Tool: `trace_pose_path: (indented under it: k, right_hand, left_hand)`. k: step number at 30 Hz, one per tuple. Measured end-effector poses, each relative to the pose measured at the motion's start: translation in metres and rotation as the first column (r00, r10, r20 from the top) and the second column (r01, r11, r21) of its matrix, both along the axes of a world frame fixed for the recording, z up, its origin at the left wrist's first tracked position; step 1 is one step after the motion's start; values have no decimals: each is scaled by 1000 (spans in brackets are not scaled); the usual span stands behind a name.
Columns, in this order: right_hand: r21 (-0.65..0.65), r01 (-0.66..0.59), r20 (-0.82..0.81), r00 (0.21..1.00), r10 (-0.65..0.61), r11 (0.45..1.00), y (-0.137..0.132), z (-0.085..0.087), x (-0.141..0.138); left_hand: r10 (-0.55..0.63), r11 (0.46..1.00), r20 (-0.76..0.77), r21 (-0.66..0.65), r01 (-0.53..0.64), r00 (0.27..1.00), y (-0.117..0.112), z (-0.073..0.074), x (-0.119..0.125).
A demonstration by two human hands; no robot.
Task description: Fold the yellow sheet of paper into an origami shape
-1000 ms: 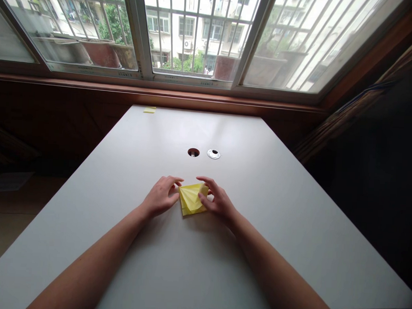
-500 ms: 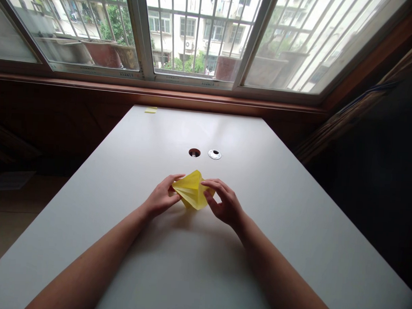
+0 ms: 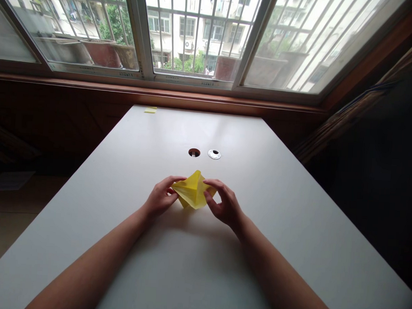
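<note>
Between my two hands is a piece of folded yellow paper [image 3: 193, 190], creased into several pointed flaps that stand out from its middle. My left hand [image 3: 161, 196] grips its left corner, with the thumb in front and the fingers behind. On the other side my right hand [image 3: 224, 202] holds the right flap, its thumb and index finger bent around the paper's edge. The back of the paper and some fingertips are hidden. A soft shadow lies on the table just below it.
The white table [image 3: 195, 254] has a round cable hole [image 3: 194, 152] with a loose metal ring cover [image 3: 214, 154] beside it. A small yellow strip [image 3: 150, 110] lies at the far left edge. Barred windows [image 3: 197, 35] rise behind, and a curtain [image 3: 362, 95] hangs at right.
The paper's folds have shifted slightly, and its lower flap has moved a little left. My left fingers have changed position slightly; my right hand has barely moved.
</note>
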State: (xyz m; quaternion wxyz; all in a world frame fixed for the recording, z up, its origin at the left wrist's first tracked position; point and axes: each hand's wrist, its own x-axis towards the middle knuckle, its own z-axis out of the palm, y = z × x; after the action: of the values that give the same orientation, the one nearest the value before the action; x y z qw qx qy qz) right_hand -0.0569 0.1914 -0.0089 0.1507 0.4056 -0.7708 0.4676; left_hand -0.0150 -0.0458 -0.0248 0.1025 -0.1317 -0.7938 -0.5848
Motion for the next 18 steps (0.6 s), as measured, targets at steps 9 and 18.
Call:
trace_pose_path:
  k: [9, 18]
  right_hand:
    - [-68, 45, 346, 938, -18, 997, 4, -3, -9]
    - [-80, 53, 338, 941, -23, 995, -4, -2, -5]
  left_hand:
    - [95, 962, -373, -203, -181, 923, -2, 10, 3]
    - [18, 940, -500, -287, -185, 866, -1, 8, 4]
